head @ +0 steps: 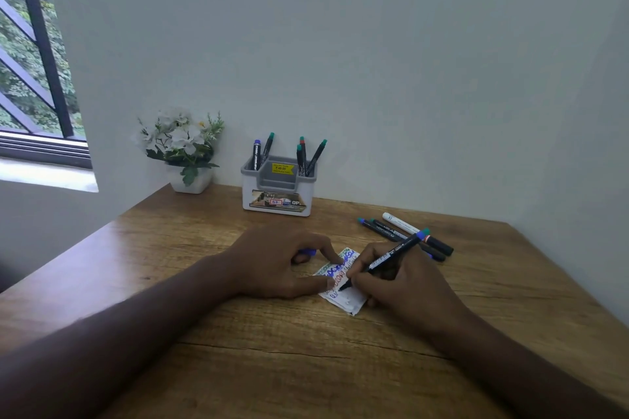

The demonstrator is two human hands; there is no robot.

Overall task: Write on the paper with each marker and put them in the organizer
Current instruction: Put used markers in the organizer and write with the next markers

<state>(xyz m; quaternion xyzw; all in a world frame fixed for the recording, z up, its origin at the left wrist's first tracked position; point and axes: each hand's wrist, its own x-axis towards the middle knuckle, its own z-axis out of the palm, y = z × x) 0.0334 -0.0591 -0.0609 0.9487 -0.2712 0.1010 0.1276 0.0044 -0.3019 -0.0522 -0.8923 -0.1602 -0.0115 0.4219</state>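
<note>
Writing is being done on the small white paper slip [342,282], which is lying on the brown wooden table [238,350] and is already carrying green, blue and red scribbles. A black marker with a blue end [384,260] is being gripped by the right hand [398,286], whose fingers are curled round the barrel in a pen hold. The marker's tip is being pressed onto the near part of the slip, and its long axis is slanting up and away to the right of the slip. The slip is being pinned at its left edge by the left hand [272,262], with thumb and forefinger spread onto the paper; a blue cap [308,252] appears to be tucked under the remaining curled fingers.

Beyond the slip, against the wall, the white and grey plastic organizer [277,187] is standing. Two markers are being held in its left compartment and three in its right one, all upright or leaning. Its middle slot looks unfilled, though its depth is hidden. From the held marker the organizer lies forward and leftward.

Just right of the slip, a loose cluster of markers [405,235] is lying on the table, seemingly awaiting use. Left of the organizer, a white pot of artificial flowers [183,150] is being left alone.
</note>
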